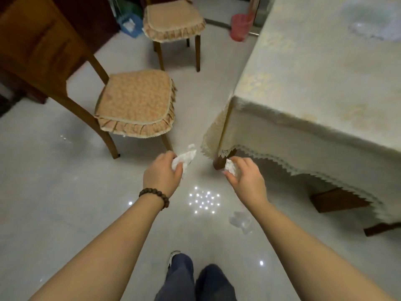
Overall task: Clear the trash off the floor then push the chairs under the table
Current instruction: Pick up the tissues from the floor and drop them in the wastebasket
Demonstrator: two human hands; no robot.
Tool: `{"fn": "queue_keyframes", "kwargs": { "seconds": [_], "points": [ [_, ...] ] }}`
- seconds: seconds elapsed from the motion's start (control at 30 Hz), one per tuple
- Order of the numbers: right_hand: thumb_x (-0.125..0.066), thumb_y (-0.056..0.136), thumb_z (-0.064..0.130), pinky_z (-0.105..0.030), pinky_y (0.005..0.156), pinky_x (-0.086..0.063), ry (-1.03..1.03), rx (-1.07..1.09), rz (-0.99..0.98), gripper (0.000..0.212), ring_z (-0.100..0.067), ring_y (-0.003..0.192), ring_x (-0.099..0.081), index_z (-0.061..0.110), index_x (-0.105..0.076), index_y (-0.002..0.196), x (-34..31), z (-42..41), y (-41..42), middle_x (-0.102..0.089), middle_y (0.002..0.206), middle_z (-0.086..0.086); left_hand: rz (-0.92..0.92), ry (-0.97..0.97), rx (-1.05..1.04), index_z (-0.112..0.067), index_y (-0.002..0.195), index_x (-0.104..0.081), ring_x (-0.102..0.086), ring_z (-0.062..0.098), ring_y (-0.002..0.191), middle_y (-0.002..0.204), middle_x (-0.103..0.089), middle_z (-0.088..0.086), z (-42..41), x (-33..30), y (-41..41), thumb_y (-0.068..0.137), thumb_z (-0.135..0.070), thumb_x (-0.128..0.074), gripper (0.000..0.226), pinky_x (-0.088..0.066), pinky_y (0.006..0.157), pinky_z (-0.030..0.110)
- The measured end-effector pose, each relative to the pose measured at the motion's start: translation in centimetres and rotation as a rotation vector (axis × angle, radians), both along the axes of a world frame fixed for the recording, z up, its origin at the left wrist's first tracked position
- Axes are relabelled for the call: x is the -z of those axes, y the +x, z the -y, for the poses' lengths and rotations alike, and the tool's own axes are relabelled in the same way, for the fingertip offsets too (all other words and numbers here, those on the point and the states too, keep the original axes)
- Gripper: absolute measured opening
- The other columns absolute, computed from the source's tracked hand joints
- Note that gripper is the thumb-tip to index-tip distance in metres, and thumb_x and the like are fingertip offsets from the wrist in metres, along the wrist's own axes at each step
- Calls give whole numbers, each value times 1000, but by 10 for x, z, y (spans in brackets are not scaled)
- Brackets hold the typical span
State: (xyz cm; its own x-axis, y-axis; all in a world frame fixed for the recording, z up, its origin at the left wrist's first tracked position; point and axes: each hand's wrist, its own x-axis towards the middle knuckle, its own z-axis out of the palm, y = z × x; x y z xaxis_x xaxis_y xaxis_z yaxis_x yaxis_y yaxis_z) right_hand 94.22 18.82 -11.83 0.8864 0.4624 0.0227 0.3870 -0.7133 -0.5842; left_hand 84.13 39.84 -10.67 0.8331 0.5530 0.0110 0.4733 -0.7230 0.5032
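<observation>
My left hand (161, 175) grips a crumpled white tissue (187, 156) that sticks out past the fingers, just in front of the near chair's front leg. My right hand (244, 178) holds a smaller white paper wad (231, 167) close to the table leg (223, 135). A clear crumpled plastic wrapper (242, 221) lies on the floor under my right forearm. The near wooden chair (134, 103) with a frilled cushion stands pulled out, left of the table corner. A second cushioned chair (173, 20) stands farther back. The table (314, 79) wears a cream lace cloth.
A red bin (239, 27) stands at the far end beside the table. A blue bin or bag holding white paper (129, 23) sits by a dark cabinet at the back left. Wooden bench parts (338, 200) show under the cloth. My legs are at the bottom.
</observation>
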Motion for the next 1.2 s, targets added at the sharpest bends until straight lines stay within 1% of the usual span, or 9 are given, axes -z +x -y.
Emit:
{"fn": "queue_keyframes", "kwargs": {
  "seconds": [0.2,0.33,0.47,0.6,0.73,0.87,0.97,1.1,1.2],
  "points": [
    [-67,83,34,-36,83,-43,41,-1,16,40,-29,107,-52,16,-59,119,-40,-13,3,-58,114,-7,20,-19,-64,-22,92,-53,-53,23,74,87,-56,2,-5,-42,1,88,-35,-49,15,-47,60,36],
    [-66,84,35,-31,81,-40,86,11,-7,41,-26,108,-52,18,-58,120,-41,-40,21,-57,115,-5,36,-12,-92,-20,94,-54,-50,19,71,87,-56,2,-30,-40,12,88,-33,-49,15,-37,55,30],
    [-64,85,35,-29,79,-38,77,20,-18,38,-25,108,-51,19,-57,120,-32,-89,58,-56,115,-4,29,-45,-112,-18,95,-56,-52,20,73,87,-57,2,-79,-28,44,89,-32,-51,16,-36,58,29],
    [-63,86,36,-33,81,-41,63,45,-15,38,-26,108,-51,21,-57,120,-24,-159,112,-56,116,-5,-2,-44,-78,-16,103,-57,-53,23,77,93,-61,6,-151,-18,98,90,-31,-51,21,-38,60,31],
    [-66,84,33,-36,85,-42,77,121,-12,38,-30,105,-53,17,-58,118,-29,-224,168,-57,113,-9,-21,-46,-24,-15,98,-57,-52,27,72,85,-61,9,-226,-25,162,89,-30,-53,18,-34,58,31],
    [-66,84,33,-36,82,-43,75,223,-11,36,-31,103,-53,19,-58,117,-40,-265,219,-57,111,-9,-32,-57,54,-15,95,-56,-55,28,71,79,-61,8,-280,-38,230,89,-31,-51,18,-37,56,32],
    [-68,83,29,-36,83,-44,88,277,5,36,-33,102,-54,16,-60,115,-47,-281,257,-57,107,-11,-62,-57,102,-14,94,-56,-56,30,74,81,-62,10,-301,-44,282,89,-33,-49,20,-45,61,36],
    [-68,83,29,-38,84,-44,69,342,5,37,-32,105,-53,16,-60,116,-48,-291,315,-58,110,-12,-40,-61,181,-14,91,-56,-57,30,74,81,-62,9,-311,-42,354,88,-31,-50,18,-42,59,35],
    [-67,83,27,-38,85,-43,71,356,-2,36,-33,106,-53,15,-60,116,-42,-295,364,-57,112,-12,-39,-52,223,-16,93,-56,-57,29,76,84,-63,9,-312,-37,412,88,-31,-50,17,-46,61,36]
  ]
}}
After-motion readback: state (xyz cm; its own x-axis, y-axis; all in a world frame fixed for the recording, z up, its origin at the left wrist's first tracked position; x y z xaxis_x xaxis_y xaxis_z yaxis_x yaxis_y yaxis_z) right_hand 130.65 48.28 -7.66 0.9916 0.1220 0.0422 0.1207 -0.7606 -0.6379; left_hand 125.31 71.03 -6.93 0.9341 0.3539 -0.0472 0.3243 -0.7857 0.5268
